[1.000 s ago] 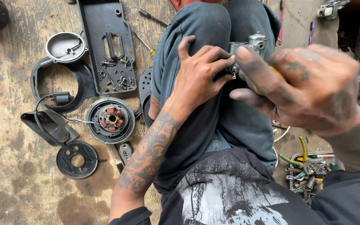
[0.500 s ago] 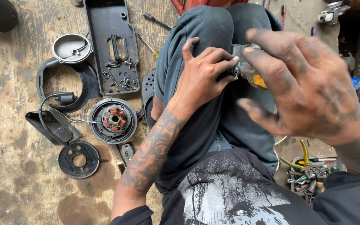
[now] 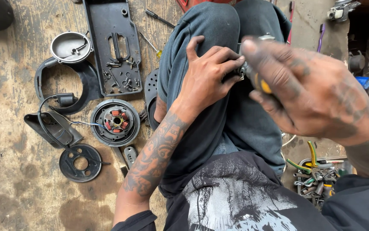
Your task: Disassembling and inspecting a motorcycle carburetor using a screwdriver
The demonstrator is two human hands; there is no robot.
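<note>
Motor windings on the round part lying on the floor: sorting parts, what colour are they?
Reddish-orange coils around a black ring; the head view shows them best.

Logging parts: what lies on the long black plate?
On the black plate lie loose screws and small metal bits, mostly near its lower end. Anything underneath the plate is covered.

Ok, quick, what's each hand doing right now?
Left hand: closed on small grey metal part at the knee.
Right hand: gripping yellow-handled tool.
</note>
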